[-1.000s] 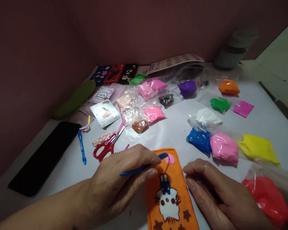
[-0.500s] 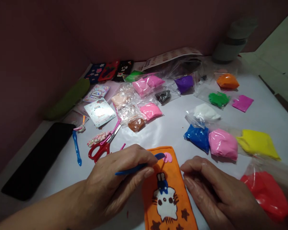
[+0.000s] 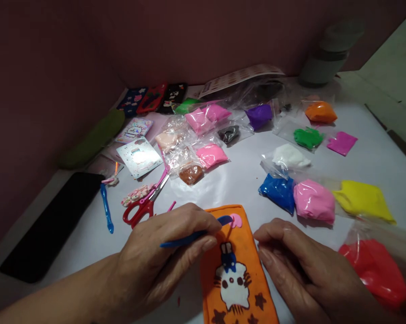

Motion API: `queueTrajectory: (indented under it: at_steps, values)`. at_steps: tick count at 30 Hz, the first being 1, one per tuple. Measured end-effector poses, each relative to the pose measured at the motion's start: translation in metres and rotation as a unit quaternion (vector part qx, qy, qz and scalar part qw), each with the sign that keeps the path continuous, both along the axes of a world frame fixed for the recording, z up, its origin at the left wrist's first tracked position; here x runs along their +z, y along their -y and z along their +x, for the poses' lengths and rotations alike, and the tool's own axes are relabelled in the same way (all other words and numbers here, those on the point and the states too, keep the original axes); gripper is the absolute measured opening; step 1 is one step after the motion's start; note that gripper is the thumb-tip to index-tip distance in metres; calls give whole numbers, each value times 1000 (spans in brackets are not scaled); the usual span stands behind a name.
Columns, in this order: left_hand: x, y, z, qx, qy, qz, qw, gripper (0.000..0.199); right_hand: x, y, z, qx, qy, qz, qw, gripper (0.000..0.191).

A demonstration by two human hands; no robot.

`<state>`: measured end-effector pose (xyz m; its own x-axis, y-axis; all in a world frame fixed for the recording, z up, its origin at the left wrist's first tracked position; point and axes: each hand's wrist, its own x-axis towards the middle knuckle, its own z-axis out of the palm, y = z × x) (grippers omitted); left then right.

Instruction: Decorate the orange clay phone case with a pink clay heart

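Left hand (image 3: 155,236): pinching the tool (image 3: 185,240), tip at the heart (image 3: 236,220) (nearer hand, btw)
Heart: far right corner of the case (image 3: 246,252), right of that grip
Case: long axis toward far edge of table (image 3: 236,180)
Right hand (image 3: 300,265): curled beside case's right edge, can't tell if empty

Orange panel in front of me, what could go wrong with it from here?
The blue tool in your left hand has its tip at the pink piece, so a slip might dent or shift it. Your right hand sits close beside the orange panel's edge and could nudge it.
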<state>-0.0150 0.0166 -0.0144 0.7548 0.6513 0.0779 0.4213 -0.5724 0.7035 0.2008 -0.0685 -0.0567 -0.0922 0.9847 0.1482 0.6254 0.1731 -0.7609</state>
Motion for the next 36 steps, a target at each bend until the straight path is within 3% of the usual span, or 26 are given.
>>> queueTrajectory:
  at_steps: [12,23,36]
  values:
    - [1,2,0,-7,-23,1,1000,16,0,-2,-2,-26,-30,-4,999,9]
    - [1,0,1,-9,-22,4,1000,18,-1,-3,-3,-37,-8,47,998,20]
    - [0,1,1,0,-13,4,1000,21,-2,-1,-3,-40,-18,35,998,21]
